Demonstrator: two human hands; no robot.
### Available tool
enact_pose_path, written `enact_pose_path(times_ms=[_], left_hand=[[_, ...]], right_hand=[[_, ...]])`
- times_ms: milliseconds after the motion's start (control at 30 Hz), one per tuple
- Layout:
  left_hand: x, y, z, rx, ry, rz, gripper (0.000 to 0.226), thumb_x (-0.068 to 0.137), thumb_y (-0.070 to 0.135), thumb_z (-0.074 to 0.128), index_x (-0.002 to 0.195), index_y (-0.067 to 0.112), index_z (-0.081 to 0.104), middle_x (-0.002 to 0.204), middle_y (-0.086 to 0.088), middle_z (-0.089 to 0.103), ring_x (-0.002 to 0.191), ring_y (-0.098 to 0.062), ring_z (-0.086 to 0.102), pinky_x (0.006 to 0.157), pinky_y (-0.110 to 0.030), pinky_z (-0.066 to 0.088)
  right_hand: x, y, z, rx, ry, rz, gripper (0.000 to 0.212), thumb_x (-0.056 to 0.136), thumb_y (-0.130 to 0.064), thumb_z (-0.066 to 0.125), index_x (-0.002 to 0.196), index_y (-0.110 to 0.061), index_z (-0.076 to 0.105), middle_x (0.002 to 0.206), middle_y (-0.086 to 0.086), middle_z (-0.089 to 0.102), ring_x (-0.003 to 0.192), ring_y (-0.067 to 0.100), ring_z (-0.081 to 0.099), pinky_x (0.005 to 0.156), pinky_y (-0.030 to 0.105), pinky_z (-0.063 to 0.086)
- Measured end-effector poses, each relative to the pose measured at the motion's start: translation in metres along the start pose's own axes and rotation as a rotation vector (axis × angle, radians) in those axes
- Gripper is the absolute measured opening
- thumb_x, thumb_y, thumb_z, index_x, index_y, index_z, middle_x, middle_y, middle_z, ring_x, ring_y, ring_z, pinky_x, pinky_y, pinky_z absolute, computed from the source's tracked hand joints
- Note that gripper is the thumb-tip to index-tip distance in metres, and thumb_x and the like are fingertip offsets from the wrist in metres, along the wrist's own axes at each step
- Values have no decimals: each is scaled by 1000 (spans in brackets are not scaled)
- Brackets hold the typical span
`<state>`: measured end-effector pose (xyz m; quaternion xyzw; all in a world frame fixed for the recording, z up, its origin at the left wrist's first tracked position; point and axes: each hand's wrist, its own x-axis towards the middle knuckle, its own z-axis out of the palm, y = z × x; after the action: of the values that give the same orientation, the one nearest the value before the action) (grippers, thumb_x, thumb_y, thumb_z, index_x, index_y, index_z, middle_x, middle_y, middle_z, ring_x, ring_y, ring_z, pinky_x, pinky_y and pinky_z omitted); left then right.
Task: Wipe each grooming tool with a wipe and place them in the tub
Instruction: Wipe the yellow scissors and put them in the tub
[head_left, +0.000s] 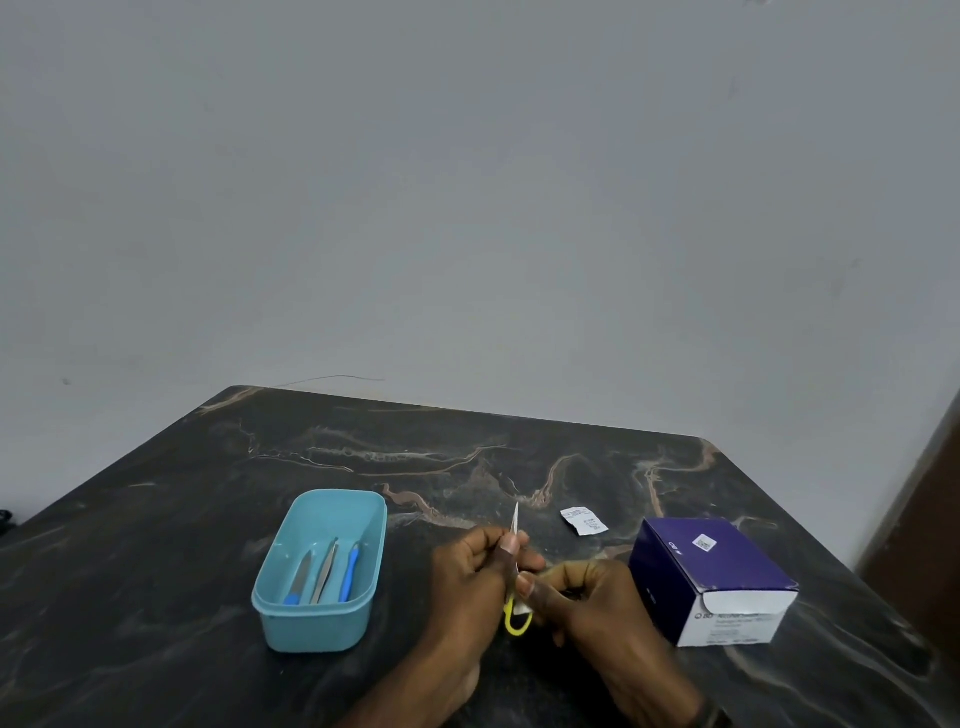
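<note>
Much of the yellow-handled scissors (517, 616) is hidden behind the two hands, which meet just right of the frame's centre line, low down; only a yellow finger loop at 6 o'clock below the fingers and a thin pale tip (515, 517) rising at 12 o'clock above them can be seen. Whether that tip is blade or wipe cannot be told. A scrap of white wipe (523, 607) is glimpsed between the hands, beside the loop. The left hand (475, 571) is curled around the upper part of the tool, thumb and fingers pinched on it. The right hand (587, 597) is clenched around the lower part, its thumb pressed near the wipe; both wrists are cut off by the bottom edge.

At 9 o'clock from the hands, a light blue tub (322, 629) stands on the dark marbled table (156, 545). Three slim tools are laid inside it, side by side: a blue-handled file (300, 582), metal tweezers (325, 571) and a blue tool (350, 571).

At 3 o'clock, a purple and white box (711, 582) is set, its printing too blurred to be read. At 1 o'clock a torn white sachet (584, 520) lies flat, well apart from the box.

The table's far edge runs along a grey wall, and open tabletop is left behind the tub and at 8 o'clock.
</note>
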<state>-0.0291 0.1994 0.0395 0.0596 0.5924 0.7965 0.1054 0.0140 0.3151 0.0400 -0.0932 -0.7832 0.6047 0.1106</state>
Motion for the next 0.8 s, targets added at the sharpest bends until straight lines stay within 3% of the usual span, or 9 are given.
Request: enact_pose_path(times_ms=[133, 233, 300, 400, 467, 600, 800], left_hand=[[2, -1, 2, -59, -32, -72, 25, 97, 17, 51, 92, 4, 71, 90, -15, 75, 80, -22, 70, 68, -29, 57], [2, -1, 1, -27, -87, -57, 21, 95, 19, 56, 92, 5, 71, 88, -15, 74, 82, -24, 68, 83, -45, 56], [1, -1, -1, 28, -118, -22, 11, 90, 13, 63, 99, 10, 69, 92, -11, 75, 82, -22, 71, 79, -42, 59], [2, -3, -1, 76, -154, 15, 30, 81, -4, 69, 106, 13, 64, 82, -12, 76, 64, -24, 71, 59, -32, 59], [1, -3, -2, 77, -146, 40, 33, 80, -8, 68, 106, 12, 64, 78, -14, 75, 58, -25, 69, 54, -31, 57], [3, 0, -5, 32, -107, 57, 31, 80, -5, 70, 103, 16, 65, 81, -14, 76, 61, -27, 70, 57, -32, 59], [3, -2, -4, 26, -140, 33, 35, 80, -5, 71, 105, 19, 65, 82, -15, 76, 61, -25, 71, 57, -31, 59]], right_hand=[[2, 0, -2, 48, 49, 3, 30, 81, -25, 74, 71, 4, 71, 56, 12, 65, 44, 11, 49, 46, 20, 40], [4, 0, -6, 151, 123, -23, 29, 82, -23, 72, 72, 5, 72, 49, 8, 61, 40, 8, 46, 40, 17, 36], [5, 1, -8, 191, 170, -37, 25, 83, -19, 71, 70, 2, 73, 48, 6, 60, 39, 7, 45, 39, 16, 35], [8, 4, -10, 224, 195, -41, 22, 83, -16, 71, 68, -1, 74, 50, 9, 62, 43, 11, 46, 41, 18, 36], [9, 6, -10, 235, 161, -27, 21, 83, -18, 70, 71, -1, 76, 58, 15, 66, 51, 18, 50, 48, 24, 41], [10, 8, -8, 275, 61, 26, 20, 81, -19, 70, 78, -1, 77, 65, 17, 68, 54, 15, 52, 55, 26, 44], [12, 10, -9, 290, 93, 5, 15, 81, -16, 71, 80, -4, 78, 69, 19, 71, 58, 21, 50, 55, 29, 43]])
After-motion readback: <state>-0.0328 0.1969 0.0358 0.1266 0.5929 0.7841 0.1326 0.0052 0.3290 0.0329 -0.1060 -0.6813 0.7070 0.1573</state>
